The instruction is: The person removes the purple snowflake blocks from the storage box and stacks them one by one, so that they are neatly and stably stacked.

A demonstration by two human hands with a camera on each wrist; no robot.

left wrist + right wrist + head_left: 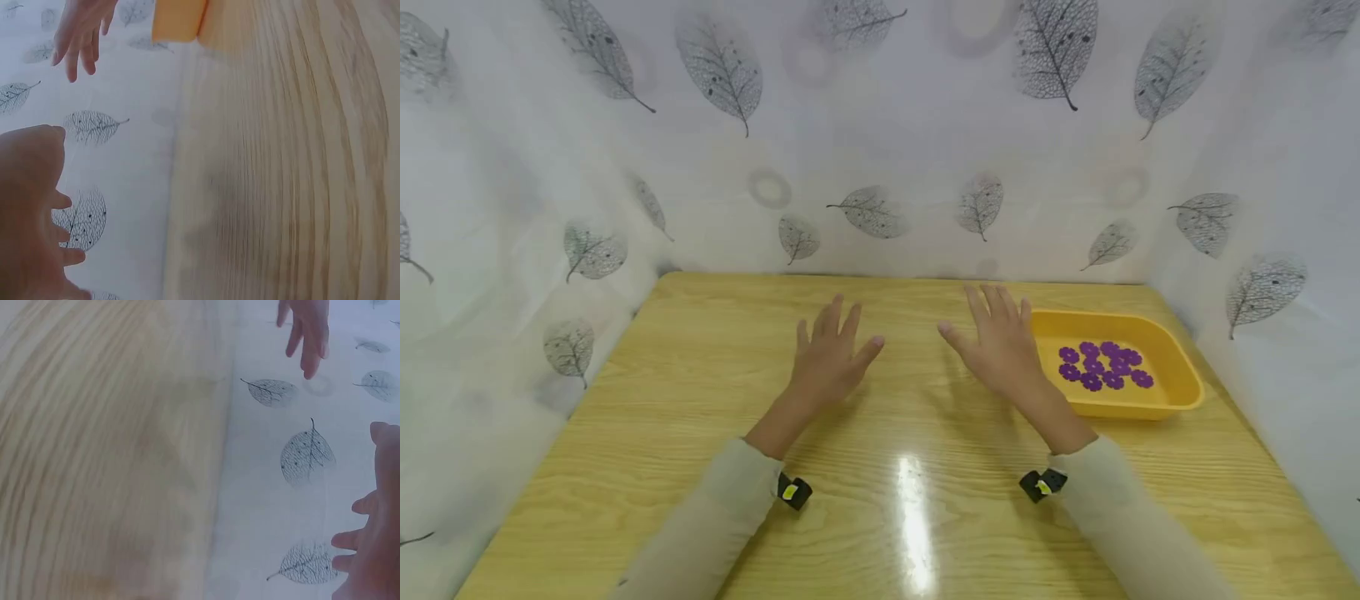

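Both hands are held over the wooden table with fingers spread and nothing in them. My left hand (829, 360) is left of the middle; in the left wrist view that left hand (28, 206) fills the lower left edge. Right of the middle, my right hand (1002, 343) is nearest the yellow tray (1187, 392), its outer side overlapping the tray's left edge in the head view. Inside the tray lie several purple flower-shaped pieces (1113, 381). In the right wrist view the right hand (375, 531) appears at the right edge, palm side partly hidden.
A pale wood-grain table (700, 350) carries the tray at its right side. Behind it and along both sides hangs a white curtain (887, 150) printed with grey leaves. Dark wrist cameras, such as the left one (794, 492), sit at the sleeve cuffs.
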